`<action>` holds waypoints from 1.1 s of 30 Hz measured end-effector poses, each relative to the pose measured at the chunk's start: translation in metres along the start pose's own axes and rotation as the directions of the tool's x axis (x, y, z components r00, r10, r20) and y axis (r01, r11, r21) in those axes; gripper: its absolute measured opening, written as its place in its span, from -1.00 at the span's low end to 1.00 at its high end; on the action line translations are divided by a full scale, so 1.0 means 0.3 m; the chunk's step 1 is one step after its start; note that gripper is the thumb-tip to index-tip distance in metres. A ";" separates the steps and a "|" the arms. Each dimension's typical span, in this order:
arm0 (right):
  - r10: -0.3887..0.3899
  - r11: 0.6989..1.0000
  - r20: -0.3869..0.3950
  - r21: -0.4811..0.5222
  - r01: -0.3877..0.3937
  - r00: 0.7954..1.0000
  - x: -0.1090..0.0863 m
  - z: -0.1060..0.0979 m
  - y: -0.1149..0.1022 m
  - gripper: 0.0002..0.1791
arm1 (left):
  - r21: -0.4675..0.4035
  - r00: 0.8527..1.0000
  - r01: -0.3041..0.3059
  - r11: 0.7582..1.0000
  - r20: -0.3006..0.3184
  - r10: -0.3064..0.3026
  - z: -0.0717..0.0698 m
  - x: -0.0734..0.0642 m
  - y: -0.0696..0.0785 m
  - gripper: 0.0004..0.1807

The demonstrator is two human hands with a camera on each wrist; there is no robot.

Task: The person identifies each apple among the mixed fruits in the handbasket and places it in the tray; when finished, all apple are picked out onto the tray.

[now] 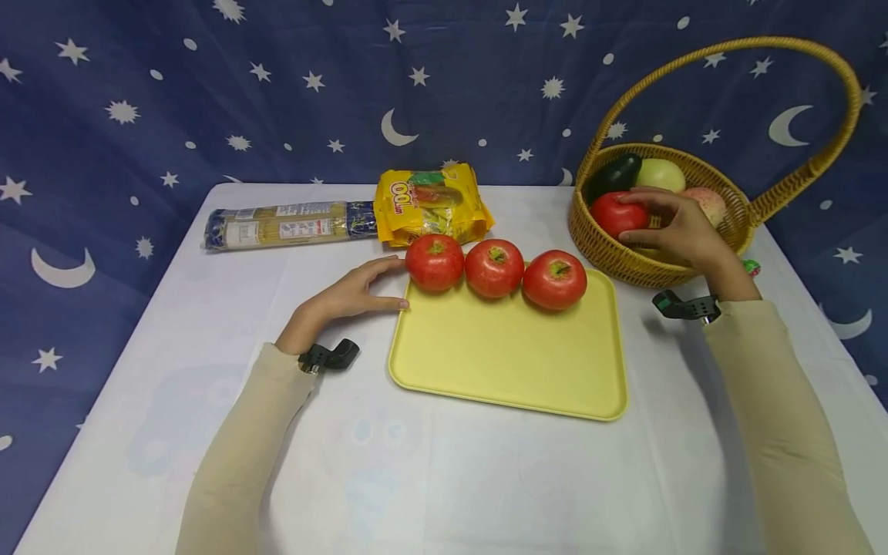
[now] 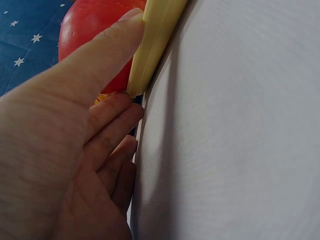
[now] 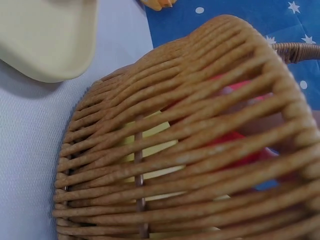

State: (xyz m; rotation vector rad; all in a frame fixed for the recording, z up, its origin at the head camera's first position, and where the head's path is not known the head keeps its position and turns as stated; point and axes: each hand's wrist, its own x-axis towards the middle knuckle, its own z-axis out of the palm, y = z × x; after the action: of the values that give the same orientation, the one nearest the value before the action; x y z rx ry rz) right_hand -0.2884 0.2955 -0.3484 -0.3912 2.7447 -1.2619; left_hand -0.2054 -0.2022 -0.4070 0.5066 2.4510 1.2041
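Three red apples (image 1: 494, 268) line the far edge of a yellow tray (image 1: 509, 347). At the tray's left side is my left hand (image 1: 350, 295), fingers extended and spread; its thumb meets the rim, and the other fingertips come up close to the leftmost apple (image 2: 90, 30). My right hand (image 1: 683, 223) reaches into a wicker basket (image 1: 634, 262), thumb and fingers around another red apple (image 1: 616, 214). In the right wrist view the basket's woven wall (image 3: 165, 130) covers most of that hand and the fruit; red shows through the gaps.
The basket also holds a dark green vegetable (image 1: 617, 176), a pale green fruit (image 1: 660, 176) and a pinkish fruit (image 1: 706, 202). Its tall handle (image 1: 735, 45) arches overhead. Behind the tray lie a yellow packet (image 1: 432, 202) and a long pasta pack (image 1: 291, 223). A starry curtain (image 1: 458, 85) hangs behind.
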 end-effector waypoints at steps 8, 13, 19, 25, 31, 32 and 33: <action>0.018 1.000 0.011 -0.018 -0.017 1.000 0.001 0.004 -0.004 -0.35 | -0.003 1.000 0.000 1.000 0.000 0.000 0.002 0.003 -0.005 -0.16; 0.031 0.999 0.003 -0.008 -0.031 1.000 0.001 0.002 -0.002 -0.35 | -0.003 1.000 0.003 1.000 0.000 -0.003 0.000 0.002 -0.005 -0.16; 0.014 0.999 -0.015 0.049 -0.013 1.000 -0.004 -0.002 -0.009 -0.35 | 0.005 1.000 0.010 1.000 0.002 -0.010 -0.002 -0.001 0.006 -0.15; -0.001 0.995 -0.042 0.103 0.006 0.999 -0.010 -0.005 -0.010 -0.34 | 0.017 1.000 0.013 1.000 0.004 -0.014 -0.002 -0.003 0.011 -0.15; -0.006 0.986 -0.076 0.166 0.018 0.997 -0.013 -0.011 -0.007 -0.33 | 0.012 1.000 0.000 1.000 0.006 0.000 -0.003 0.000 0.007 -0.16; -0.003 0.985 -0.080 0.172 0.017 0.997 -0.013 -0.011 -0.009 -0.33 | 0.013 1.000 -0.002 1.000 0.005 0.002 -0.003 0.000 0.005 -0.16; 0.004 0.984 -0.084 0.180 0.011 0.996 -0.014 -0.012 -0.010 -0.34 | 0.014 1.000 -0.003 1.000 0.005 0.003 -0.003 -0.001 0.005 -0.16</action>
State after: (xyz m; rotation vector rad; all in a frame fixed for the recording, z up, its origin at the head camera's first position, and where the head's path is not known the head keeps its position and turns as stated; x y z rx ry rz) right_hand -0.2845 0.2974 -0.3437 -0.3337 2.6666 -1.5466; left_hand -0.2054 -0.2020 -0.4053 0.5172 2.4565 1.1868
